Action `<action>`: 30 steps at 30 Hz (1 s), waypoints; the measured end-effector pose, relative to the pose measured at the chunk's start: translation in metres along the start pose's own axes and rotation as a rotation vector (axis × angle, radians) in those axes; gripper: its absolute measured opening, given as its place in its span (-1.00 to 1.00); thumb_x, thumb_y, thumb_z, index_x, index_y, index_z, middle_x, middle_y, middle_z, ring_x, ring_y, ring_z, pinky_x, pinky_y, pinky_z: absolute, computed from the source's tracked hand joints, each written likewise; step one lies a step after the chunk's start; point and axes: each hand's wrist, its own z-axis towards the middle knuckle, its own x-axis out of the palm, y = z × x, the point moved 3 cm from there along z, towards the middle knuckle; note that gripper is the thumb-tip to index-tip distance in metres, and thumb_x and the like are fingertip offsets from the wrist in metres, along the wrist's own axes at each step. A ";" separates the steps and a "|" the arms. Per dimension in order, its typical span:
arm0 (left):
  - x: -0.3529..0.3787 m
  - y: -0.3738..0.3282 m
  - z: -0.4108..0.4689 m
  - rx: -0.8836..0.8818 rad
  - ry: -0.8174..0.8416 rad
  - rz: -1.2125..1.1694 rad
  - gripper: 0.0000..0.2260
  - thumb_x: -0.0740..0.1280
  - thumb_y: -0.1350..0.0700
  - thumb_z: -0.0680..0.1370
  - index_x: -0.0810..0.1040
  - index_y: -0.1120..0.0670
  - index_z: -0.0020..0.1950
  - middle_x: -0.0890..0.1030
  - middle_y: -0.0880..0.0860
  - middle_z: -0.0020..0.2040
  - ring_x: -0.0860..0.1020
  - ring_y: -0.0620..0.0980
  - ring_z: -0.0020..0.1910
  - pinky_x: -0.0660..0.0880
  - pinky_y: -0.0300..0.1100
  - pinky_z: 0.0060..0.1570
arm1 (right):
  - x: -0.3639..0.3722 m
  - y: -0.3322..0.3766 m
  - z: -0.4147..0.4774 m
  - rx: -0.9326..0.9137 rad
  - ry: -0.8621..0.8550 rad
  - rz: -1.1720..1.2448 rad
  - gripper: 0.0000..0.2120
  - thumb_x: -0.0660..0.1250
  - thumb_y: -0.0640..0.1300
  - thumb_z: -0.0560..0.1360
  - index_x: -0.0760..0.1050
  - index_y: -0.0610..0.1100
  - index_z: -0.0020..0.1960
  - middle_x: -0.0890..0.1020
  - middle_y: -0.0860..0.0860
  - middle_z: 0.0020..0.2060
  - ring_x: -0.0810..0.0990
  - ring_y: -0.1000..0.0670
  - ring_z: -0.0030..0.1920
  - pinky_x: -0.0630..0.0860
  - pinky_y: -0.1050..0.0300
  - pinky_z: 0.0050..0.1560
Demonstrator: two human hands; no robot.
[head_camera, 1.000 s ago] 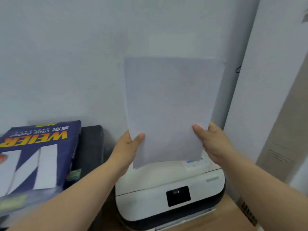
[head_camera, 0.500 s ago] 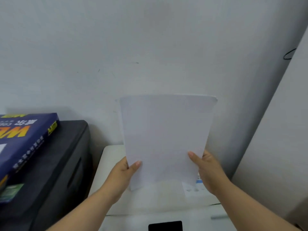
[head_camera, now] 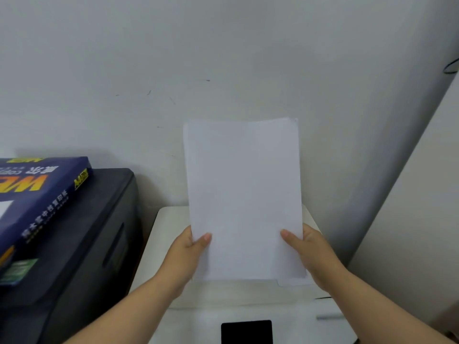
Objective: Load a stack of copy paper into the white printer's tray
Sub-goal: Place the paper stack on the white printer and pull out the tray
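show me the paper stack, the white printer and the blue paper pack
paper stack point(head_camera: 244, 194), head view, front sheet centre
white printer point(head_camera: 169, 227), head view, bare left lid
blue paper pack point(head_camera: 49, 209), head view, side face

Wall: plain off-white painted wall point(head_camera: 223, 45), a few small dark scuffs point(head_camera: 149, 92).
Right: pale beige flat panel point(head_camera: 422, 194), slanting; thin black cable point(head_camera: 450, 68) above it.
Left: dark grey plastic cabinet point(head_camera: 82, 244) against the wall.
Light: soft, even.

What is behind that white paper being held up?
The pale grey wall and the flat top of the white printer show around the upright stack of white paper. Whatever lies directly behind it, including any tray, is covered.
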 end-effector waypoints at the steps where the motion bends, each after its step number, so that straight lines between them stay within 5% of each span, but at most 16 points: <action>1: -0.001 0.004 -0.001 -0.033 -0.001 0.011 -0.79 0.23 0.11 0.58 0.50 -0.08 0.19 0.65 -0.09 0.12 0.60 -0.08 0.10 0.48 -0.07 0.18 | 0.000 -0.003 -0.003 0.026 0.020 -0.006 -0.90 0.29 -0.08 0.53 0.55 0.03 0.01 0.68 0.08 -0.04 0.65 -0.02 -0.02 0.57 -0.02 0.07; 6: 0.000 0.033 -0.006 -0.217 -0.035 0.112 -0.85 0.24 0.07 0.57 0.49 -0.03 0.13 0.63 0.01 0.10 0.60 0.05 0.06 0.50 0.10 0.16 | 0.007 -0.024 -0.011 0.131 0.000 -0.167 -0.82 0.26 -0.06 0.54 0.51 -0.07 0.12 0.65 0.00 -0.01 0.62 -0.07 -0.01 0.56 -0.03 0.08; 15: 0.003 0.031 0.003 -0.194 -0.126 0.642 -0.69 0.29 0.07 0.53 0.40 0.20 0.21 0.54 0.15 0.17 0.51 0.15 0.12 0.46 -0.10 0.03 | 0.024 -0.031 -0.004 0.125 -0.136 -0.730 -0.64 0.29 -0.02 0.51 0.35 -0.22 0.19 0.57 -0.13 0.10 0.53 -0.10 0.01 0.42 0.14 -0.09; 18: 0.003 0.031 -0.003 -0.111 -0.190 0.900 -0.51 0.28 -0.02 0.53 0.27 0.16 0.37 0.43 0.14 0.25 0.43 0.14 0.23 0.43 -0.05 0.10 | 0.022 -0.034 -0.007 -0.005 -0.189 -0.989 -0.39 0.25 0.10 0.50 0.14 -0.14 0.42 0.41 -0.11 0.31 0.38 -0.12 0.32 0.36 0.03 0.22; 20: 0.000 0.038 -0.007 -0.084 -0.184 1.146 -0.38 0.15 -0.13 0.56 0.03 0.11 0.51 0.21 0.14 0.46 0.21 0.12 0.44 0.22 -0.04 0.35 | 0.017 -0.043 -0.004 -0.016 -0.113 -1.170 -0.31 0.08 0.21 0.54 -0.13 -0.01 0.52 0.06 -0.09 0.52 0.04 -0.10 0.51 0.04 -0.07 0.46; 22: -0.003 0.047 -0.007 -0.133 -0.090 1.226 -0.39 -0.02 -0.18 0.58 -0.14 0.04 0.53 -0.08 0.07 0.56 -0.08 0.07 0.53 -0.06 0.00 0.47 | 0.010 -0.055 0.000 0.084 -0.007 -1.211 -0.32 -0.09 0.28 0.53 -0.27 0.07 0.52 -0.20 -0.01 0.54 -0.21 -0.04 0.53 -0.20 -0.14 0.48; 30: -0.009 0.050 -0.007 -0.194 0.000 1.230 -0.46 -0.14 -0.19 0.58 -0.15 -0.06 0.53 -0.17 0.03 0.56 -0.17 0.06 0.53 -0.17 0.07 0.47 | 0.003 -0.054 0.002 0.125 0.024 -1.132 -0.35 -0.13 0.26 0.55 -0.24 0.02 0.52 -0.21 0.00 0.54 -0.19 -0.05 0.54 -0.17 -0.16 0.49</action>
